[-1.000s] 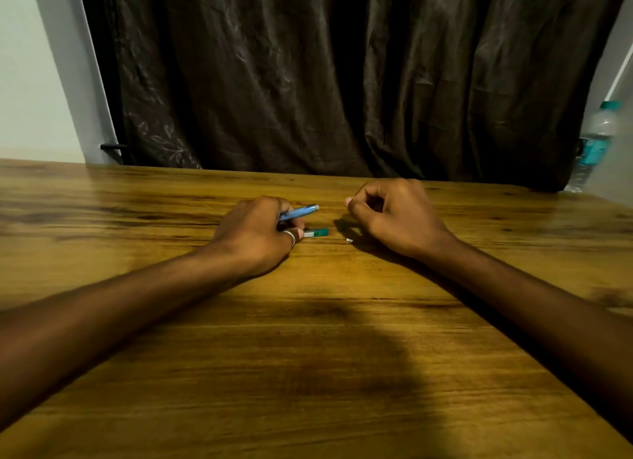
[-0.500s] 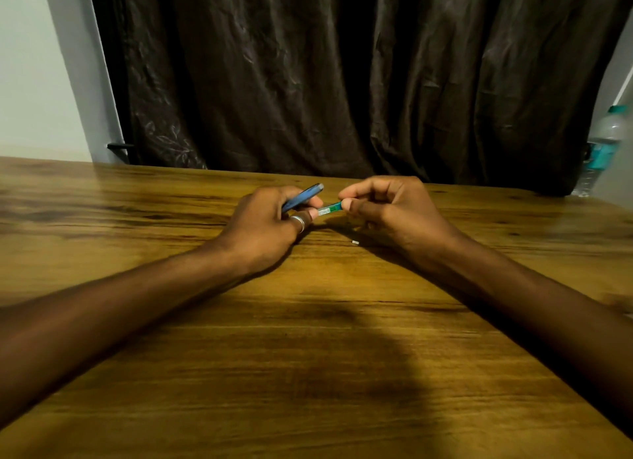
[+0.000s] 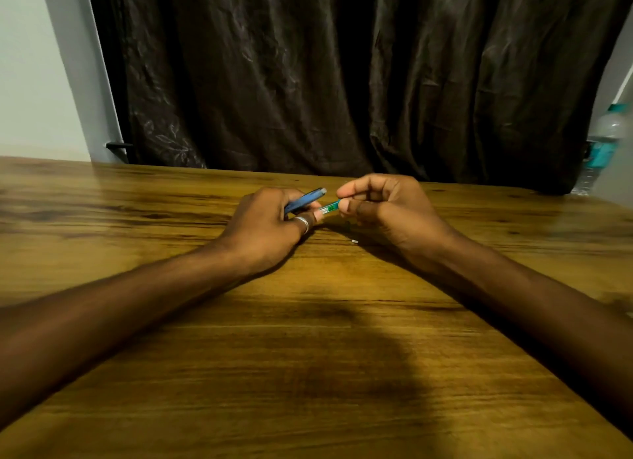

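Nearest, at 6 o'clock, only the wooden table (image 3: 308, 373) under two forearms. Farther in, near the centre, the left hand (image 3: 263, 225), curled round a blue pen (image 3: 306, 200) pointing to 2 o'clock, with a silver ring (image 3: 303, 223) on one finger. Just at its 3 o'clock, the right hand (image 3: 394, 208), pinching a small green tube (image 3: 330, 206) between thumb and forefinger, far end against the left fingertips. One second ago lying on the table beside the left hand; now lifted between both hands. At 5 o'clock of the tube, a small white piece (image 3: 354, 241) on the table, unmoved. Pale label on the tube, too small to read. Behind, a dark curtain (image 3: 342, 82); far at 3 o'clock, a water bottle (image 3: 603, 140) with a teal label, not readable.
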Demonstrator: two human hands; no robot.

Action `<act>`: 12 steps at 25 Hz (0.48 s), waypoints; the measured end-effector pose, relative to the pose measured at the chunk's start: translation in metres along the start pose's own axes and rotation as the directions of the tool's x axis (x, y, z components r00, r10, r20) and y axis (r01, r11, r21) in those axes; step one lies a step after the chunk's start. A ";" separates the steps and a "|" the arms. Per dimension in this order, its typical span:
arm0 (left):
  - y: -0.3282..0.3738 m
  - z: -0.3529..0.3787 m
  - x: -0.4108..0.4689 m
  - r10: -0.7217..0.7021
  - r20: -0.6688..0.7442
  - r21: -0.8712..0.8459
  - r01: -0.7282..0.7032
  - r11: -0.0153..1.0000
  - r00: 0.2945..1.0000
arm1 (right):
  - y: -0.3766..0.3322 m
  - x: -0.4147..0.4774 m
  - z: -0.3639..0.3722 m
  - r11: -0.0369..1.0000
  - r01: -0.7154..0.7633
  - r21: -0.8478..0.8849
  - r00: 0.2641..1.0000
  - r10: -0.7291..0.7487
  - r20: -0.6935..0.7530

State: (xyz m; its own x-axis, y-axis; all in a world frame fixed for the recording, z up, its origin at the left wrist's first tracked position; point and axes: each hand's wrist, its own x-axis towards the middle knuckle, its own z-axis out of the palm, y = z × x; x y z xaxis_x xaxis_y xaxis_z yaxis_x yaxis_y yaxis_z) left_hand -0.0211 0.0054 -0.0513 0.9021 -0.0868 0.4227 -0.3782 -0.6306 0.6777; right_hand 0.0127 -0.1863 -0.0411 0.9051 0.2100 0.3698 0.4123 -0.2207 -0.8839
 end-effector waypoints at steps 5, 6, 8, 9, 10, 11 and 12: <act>0.001 0.002 0.001 -0.034 -0.010 0.042 0.034 0.999 0.999 | 0.003 0.003 0.005 1.000 -0.014 -0.004 1.000 0.014 -0.005; 0.000 0.002 0.001 -0.038 -0.013 0.039 0.039 0.998 0.999 | 0.003 0.003 0.006 1.000 -0.017 -0.011 1.000 0.017 -0.015; -0.003 0.001 0.002 -0.041 -0.036 0.037 0.043 0.998 0.999 | 0.003 0.004 0.004 1.000 -0.026 0.003 0.997 0.026 -0.075; -0.004 0.001 0.003 -0.047 -0.052 0.033 0.049 0.998 0.998 | 0.004 0.005 0.001 0.999 -0.029 0.023 0.993 0.032 -0.118; -0.004 0.000 0.002 -0.051 -0.067 0.029 0.053 0.998 0.996 | 0.004 0.006 -0.004 0.999 -0.026 0.035 0.988 0.031 -0.154; -0.005 0.000 0.002 -0.049 -0.080 0.030 0.052 0.998 0.996 | 0.005 0.007 -0.008 0.999 -0.013 0.029 0.985 0.018 -0.174; -0.004 0.001 0.002 -0.043 -0.089 0.035 0.046 0.998 0.995 | 0.006 0.007 -0.011 1.000 0.002 0.001 0.984 -0.002 -0.178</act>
State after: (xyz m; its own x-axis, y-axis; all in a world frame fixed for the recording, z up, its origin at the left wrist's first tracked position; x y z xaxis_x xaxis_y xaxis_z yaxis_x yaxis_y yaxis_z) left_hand -0.0177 0.0075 -0.0538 0.8954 0.0089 0.4452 -0.3290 -0.6605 0.6749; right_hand 0.0226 -0.1968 -0.0409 0.9084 0.0372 0.4165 0.4140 -0.2190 -0.8835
